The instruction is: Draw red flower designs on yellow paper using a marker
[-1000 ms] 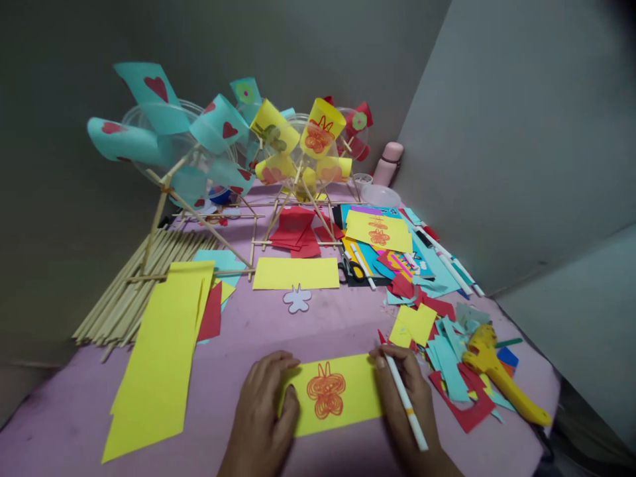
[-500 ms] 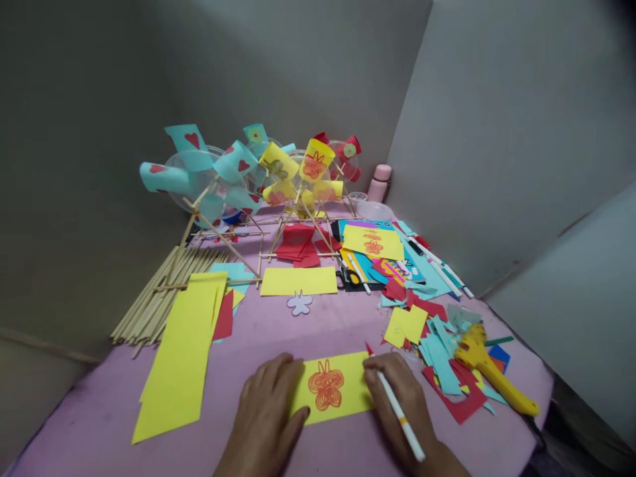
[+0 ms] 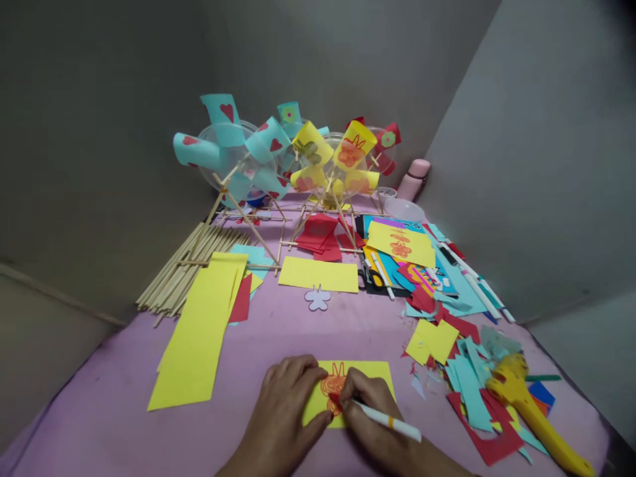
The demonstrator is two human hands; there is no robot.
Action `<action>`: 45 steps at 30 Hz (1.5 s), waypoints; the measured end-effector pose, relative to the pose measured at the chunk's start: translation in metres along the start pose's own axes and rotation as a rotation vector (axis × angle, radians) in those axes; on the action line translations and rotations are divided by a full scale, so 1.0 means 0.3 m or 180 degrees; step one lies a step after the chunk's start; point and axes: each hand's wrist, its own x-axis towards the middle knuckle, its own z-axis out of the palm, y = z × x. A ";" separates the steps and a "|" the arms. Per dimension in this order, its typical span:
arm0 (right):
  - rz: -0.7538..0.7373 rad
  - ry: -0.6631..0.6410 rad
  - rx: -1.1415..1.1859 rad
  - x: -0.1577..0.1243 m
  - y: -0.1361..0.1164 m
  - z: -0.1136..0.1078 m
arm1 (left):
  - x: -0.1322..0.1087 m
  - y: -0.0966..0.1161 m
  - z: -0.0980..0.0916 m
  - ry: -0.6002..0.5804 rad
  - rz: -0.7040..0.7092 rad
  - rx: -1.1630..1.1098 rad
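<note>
A small yellow paper card (image 3: 370,376) with an orange-red butterfly drawing (image 3: 332,383) lies on the pink table (image 3: 109,411) near the front edge. My left hand (image 3: 285,414) lies flat on the card's left end, fingers spread. My right hand (image 3: 370,414) is closed round a white marker pen (image 3: 392,422), and its red tip touches the drawing. Both hands cover much of the card.
Paper pinwheels (image 3: 278,156) on stick frames stand at the back. Wooden sticks (image 3: 179,275) and long yellow strips (image 3: 203,331) lie left. Another yellow sheet (image 3: 318,273), a white flower cutout (image 3: 317,298), scissors, pens, paper scraps (image 3: 462,358) and a yellow glue gun (image 3: 527,404) lie centre and right.
My right hand has moved left from the card's right end onto the drawing and brought the pen tip down on it. The left hand stays on the card. The camera view shifted.
</note>
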 end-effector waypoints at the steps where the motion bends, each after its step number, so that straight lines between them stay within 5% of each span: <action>1: 0.0018 -0.0027 -0.0097 -0.002 0.006 0.002 | -0.001 0.001 0.000 -0.0012 -0.0029 -0.0030; 29: 0.0125 -0.0373 -0.0500 0.010 0.064 0.008 | -0.003 -0.020 0.019 -0.0173 -0.0133 -0.0188; 45: 0.0116 -0.0120 -0.0095 -0.001 0.084 0.012 | -0.003 -0.026 0.020 -0.0197 -0.0079 -0.0151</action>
